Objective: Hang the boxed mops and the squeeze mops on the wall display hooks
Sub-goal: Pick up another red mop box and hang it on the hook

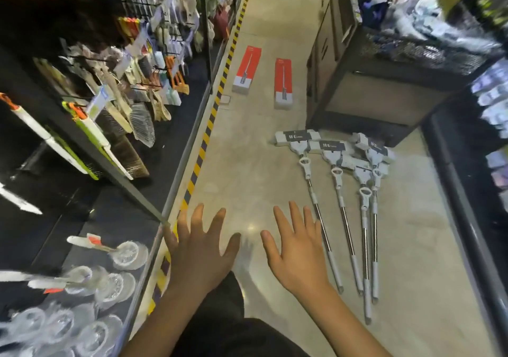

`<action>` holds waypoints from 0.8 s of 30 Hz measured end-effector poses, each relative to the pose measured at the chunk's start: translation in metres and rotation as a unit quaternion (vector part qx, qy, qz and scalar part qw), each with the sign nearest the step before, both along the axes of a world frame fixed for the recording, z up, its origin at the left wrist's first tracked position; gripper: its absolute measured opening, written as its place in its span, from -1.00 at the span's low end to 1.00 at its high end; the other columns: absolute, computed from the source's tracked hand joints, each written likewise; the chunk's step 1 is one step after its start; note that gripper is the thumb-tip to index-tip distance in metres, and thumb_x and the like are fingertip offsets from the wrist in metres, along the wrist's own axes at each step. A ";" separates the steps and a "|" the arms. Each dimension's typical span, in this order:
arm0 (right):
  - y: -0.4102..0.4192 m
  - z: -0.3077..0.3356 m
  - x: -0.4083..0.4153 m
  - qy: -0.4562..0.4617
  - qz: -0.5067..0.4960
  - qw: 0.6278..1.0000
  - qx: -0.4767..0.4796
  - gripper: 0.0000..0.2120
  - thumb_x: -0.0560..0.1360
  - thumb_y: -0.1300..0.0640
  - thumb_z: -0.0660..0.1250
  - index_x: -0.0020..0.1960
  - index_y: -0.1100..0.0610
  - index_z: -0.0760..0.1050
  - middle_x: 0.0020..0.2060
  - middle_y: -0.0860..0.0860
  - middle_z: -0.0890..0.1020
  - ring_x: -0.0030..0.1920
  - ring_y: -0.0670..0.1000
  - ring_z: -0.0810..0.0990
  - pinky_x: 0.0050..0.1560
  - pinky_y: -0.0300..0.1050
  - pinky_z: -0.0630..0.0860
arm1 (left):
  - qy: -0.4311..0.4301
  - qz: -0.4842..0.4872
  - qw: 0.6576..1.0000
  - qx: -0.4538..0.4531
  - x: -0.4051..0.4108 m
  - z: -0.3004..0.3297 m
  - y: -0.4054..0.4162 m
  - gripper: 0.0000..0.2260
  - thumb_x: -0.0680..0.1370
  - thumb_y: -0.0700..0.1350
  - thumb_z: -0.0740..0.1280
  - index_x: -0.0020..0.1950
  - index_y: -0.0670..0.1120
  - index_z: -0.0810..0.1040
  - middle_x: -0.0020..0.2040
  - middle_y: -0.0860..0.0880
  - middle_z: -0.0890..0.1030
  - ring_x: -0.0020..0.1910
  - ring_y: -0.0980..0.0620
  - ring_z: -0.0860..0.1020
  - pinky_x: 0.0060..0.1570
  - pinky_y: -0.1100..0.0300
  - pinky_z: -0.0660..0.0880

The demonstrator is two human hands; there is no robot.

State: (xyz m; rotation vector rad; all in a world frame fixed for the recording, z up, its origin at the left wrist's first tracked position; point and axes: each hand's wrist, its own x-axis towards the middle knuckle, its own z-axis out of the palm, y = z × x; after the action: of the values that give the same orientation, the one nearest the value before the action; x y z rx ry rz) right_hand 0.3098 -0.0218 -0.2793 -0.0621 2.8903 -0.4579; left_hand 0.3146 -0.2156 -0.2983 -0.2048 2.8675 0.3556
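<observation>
Shop aisle, pale polished floor (247, 142), a yellow-and-black hazard stripe (209, 125) running along the base of the wall display (132, 62) on the person's left. Display carries brushes and brooms on hooks; exact free hooks cannot be made out through the blur.

Both hands are held out flat over the floor, low in view, side by side. Left hand (202, 249): fingers spread and straight, grip released, nothing in it. Right hand (295, 249): the same, fingers straight, grip released, empty.

Squeeze mops (341, 191): four, lying on the floor just right of and ahead of the right hand. Grey heads point away from the person, near a dark shelving unit (384, 76); handles run back toward the person, roughly parallel, fanned slightly. Nearest handle passes just beside the right hand's outer fingers.

Boxed mops (283, 84): two red-and-white boxes flat on the floor farther up the aisle, well apart from both hands, long axes running away from the person. One sits near the hazard stripe, the other toward the shelving unit.

Judgement: nothing hung yet from this lot. Right hand is nearer the squeeze mops; a handle end is the likely first pick. Hooks lie leftward, so any carry crosses the body.
</observation>
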 end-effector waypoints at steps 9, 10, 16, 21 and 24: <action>-0.006 0.034 -0.191 0.009 -0.055 0.998 -0.030 -0.23 0.55 -0.40 -0.23 0.66 -0.10 0.10 0.67 0.06 0.08 0.66 0.21 -0.05 0.62 0.19 -0.12 | 0.035 -0.062 0.997 -0.001 -0.233 0.030 -0.002 -0.20 0.44 0.43 -0.32 0.65 0.22 0.09 0.67 -0.09 0.10 0.64 -0.28 0.02 0.51 -0.39 -0.05; -0.005 0.037 -0.210 0.011 -0.060 0.997 -0.037 -0.23 0.54 -0.40 -0.23 0.66 -0.10 0.10 0.67 0.06 0.08 0.66 0.21 -0.05 0.63 0.19 -0.12 | 0.044 -0.064 0.997 0.005 -0.254 0.034 0.002 -0.20 0.45 0.43 -0.31 0.65 0.22 0.10 0.67 -0.09 0.10 0.64 -0.28 0.02 0.51 -0.39 -0.05; 0.017 0.021 -0.335 0.020 -0.091 0.994 -0.050 -0.25 0.56 -0.38 -0.18 0.65 -0.08 0.15 0.66 0.08 0.11 0.65 0.23 -0.01 0.62 0.20 -0.09 | 0.028 -0.065 0.997 0.014 -0.373 0.020 0.033 -0.25 0.49 0.43 -0.25 0.64 0.23 0.12 0.67 -0.05 0.11 0.63 -0.25 0.03 0.52 -0.35 -0.08; 0.048 0.002 -0.458 0.039 -0.068 0.996 -0.039 -0.31 0.61 -0.35 -0.08 0.60 -0.01 0.27 0.61 0.15 0.25 0.61 0.30 0.15 0.58 0.30 0.11 | 0.014 -0.060 0.998 -0.004 -0.483 0.007 0.054 -0.30 0.53 0.43 -0.18 0.63 0.25 0.19 0.66 -0.07 0.18 0.63 -0.27 0.07 0.49 -0.38 -0.08; 0.064 0.011 -0.535 0.025 -0.074 0.996 -0.052 -0.29 0.59 -0.37 -0.09 0.61 -0.05 0.26 0.63 0.12 0.22 0.62 0.28 0.11 0.59 0.28 0.11 | 0.027 -0.040 0.999 0.001 -0.550 0.018 0.069 -0.30 0.51 0.43 -0.21 0.62 0.28 0.16 0.67 -0.05 0.14 0.64 -0.25 0.02 0.50 -0.39 -0.07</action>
State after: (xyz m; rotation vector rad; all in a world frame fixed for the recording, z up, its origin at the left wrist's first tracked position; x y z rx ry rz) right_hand -0.2251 0.0424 -0.2679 0.1258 2.9294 -0.6426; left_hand -0.2358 -0.1464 -0.2799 -0.0805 2.9180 0.3532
